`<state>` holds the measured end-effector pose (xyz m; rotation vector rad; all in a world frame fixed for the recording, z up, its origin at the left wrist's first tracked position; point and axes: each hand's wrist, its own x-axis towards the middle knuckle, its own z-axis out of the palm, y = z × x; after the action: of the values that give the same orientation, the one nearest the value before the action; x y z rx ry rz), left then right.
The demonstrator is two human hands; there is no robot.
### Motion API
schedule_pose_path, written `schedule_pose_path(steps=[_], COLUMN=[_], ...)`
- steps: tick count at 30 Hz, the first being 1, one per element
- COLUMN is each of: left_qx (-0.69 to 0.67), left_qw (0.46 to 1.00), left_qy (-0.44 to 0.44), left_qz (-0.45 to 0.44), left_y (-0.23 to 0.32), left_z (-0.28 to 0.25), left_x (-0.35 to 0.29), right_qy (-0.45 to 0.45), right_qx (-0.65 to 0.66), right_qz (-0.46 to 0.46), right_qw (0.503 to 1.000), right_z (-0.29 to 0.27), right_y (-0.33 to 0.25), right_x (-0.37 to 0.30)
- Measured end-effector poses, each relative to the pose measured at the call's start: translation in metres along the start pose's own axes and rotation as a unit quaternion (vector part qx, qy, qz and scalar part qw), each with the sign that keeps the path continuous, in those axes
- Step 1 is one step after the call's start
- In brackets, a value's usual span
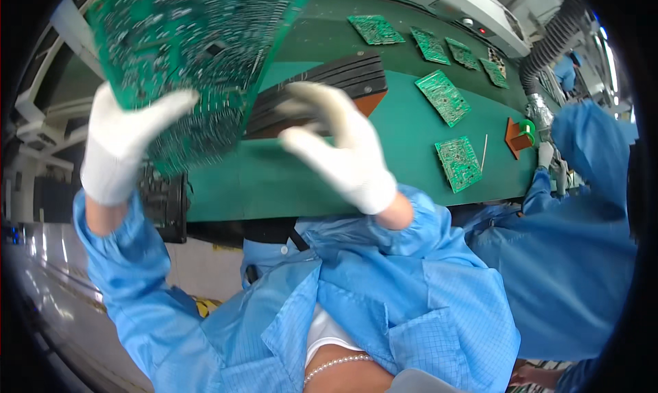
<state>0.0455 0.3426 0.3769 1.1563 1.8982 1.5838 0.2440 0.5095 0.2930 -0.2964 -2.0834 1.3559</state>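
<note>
A large green circuit board (185, 50) is held up at the left, its face smeared by motion. My left hand (127, 132), in a white glove, grips its lower left edge with the thumb across the face. To the right of the board, my white-gloved right hand (343, 146) hovers with thumb and fingers apart and nothing between them; its fingertips are blurred. Behind that hand lies a dark slotted block (343, 74) with orange-brown ends, partly covered by the hand and the board.
Smaller green circuit boards lie on the green table mat (384, 167), among them one board (458, 163) beside a thin pale stick (484, 152). A co-worker in a blue coat (548, 269) sits close on my right, near a green reel (526, 132). A black rack (168, 201) stands below the raised board.
</note>
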Motion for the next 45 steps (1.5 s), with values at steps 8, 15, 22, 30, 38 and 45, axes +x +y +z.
schedule_pose_path(steps=[8, 15, 22, 30, 38, 45], left_qx=[0.202, 0.275, 0.215, 0.348, 0.242, 0.184], left_qw=[0.956, 0.927, 0.935, 0.885, 0.912, 0.89], left_qy=[-0.183, -0.227, -0.273, -0.004, 0.081, 0.293], left_qz=[0.106, 0.113, 0.069, 0.309, 0.32, 0.298], left_y=[-0.055, -0.051, -0.057, -0.08, -0.061, -0.057], left_z=[0.037, 0.048, 0.051, 0.096, 0.072, 0.034], left_x=[0.084, 0.114, 0.133, 0.036, -0.029, -0.015], right_qy=[0.096, 0.14, 0.172, 0.186, 0.12, -0.045], right_qx=[0.048, 0.004, 0.009, -0.015, -0.071, -0.189], right_qz=[0.041, 0.025, 0.022, -0.002, -0.028, -0.181], right_qw=[0.993, 0.99, 0.985, 0.982, 0.99, 0.964], right_z=[-0.063, -0.092, -0.1, -0.109, -0.114, -0.042], right_y=[-0.025, -0.014, -0.007, -0.009, -0.034, -0.05], right_x=[-0.018, -0.023, -0.017, -0.02, 0.005, 0.073])
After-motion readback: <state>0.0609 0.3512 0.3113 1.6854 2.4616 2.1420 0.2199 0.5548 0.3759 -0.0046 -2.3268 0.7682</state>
